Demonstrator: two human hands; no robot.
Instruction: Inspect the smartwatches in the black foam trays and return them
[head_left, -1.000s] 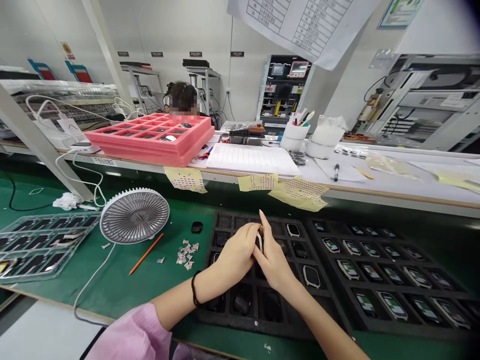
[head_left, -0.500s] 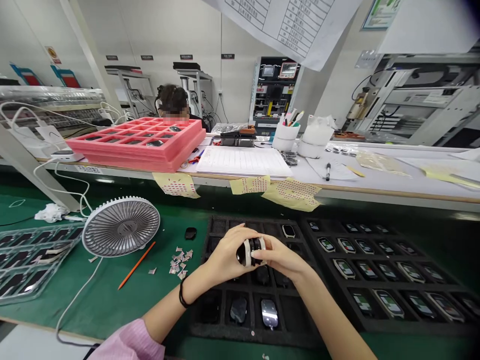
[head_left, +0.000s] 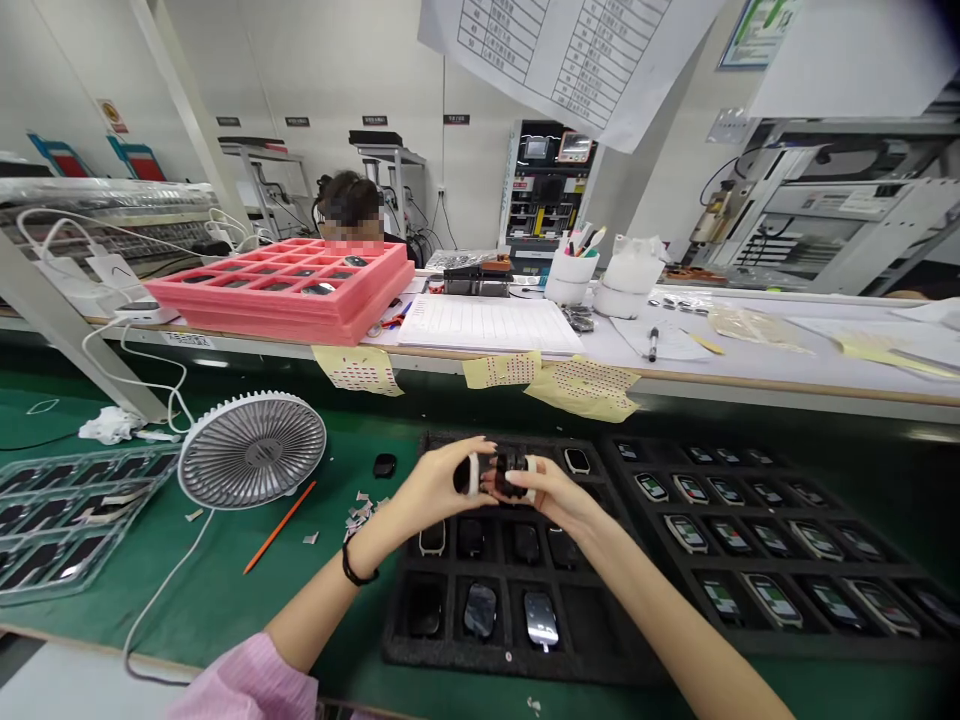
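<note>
Above a black foam tray (head_left: 506, 655), my left hand (head_left: 431, 487) grips a smartwatch case (head_left: 473, 475) with a pale rim and dark face. My right hand (head_left: 561, 492) is closed around a small stack of watch cases (head_left: 517, 472), dark ones with a pale-rimmed one on the right. A narrow gap separates the two hands' pieces, and left fingertips show in it. Below, tray pockets hold a dark watch face (head_left: 480, 610), a shiny one (head_left: 540, 618) and a pale-rimmed case (head_left: 433, 538). Another pale-rimmed case (head_left: 577, 460) sits beyond my right hand.
A second foam tray (head_left: 739, 560) of lit watches lies to the right. On the left are a fan (head_left: 255, 450), an orange stick (head_left: 279, 528), a black case (head_left: 385, 465) and a clear tray (head_left: 75, 525). A shelf with pink foam trays (head_left: 300, 315) runs behind; a person sits beyond it.
My hands have drawn apart, splitting the stack of watch cases: one is now in the left hand, the others in the right. Both hands are slightly higher.
</note>
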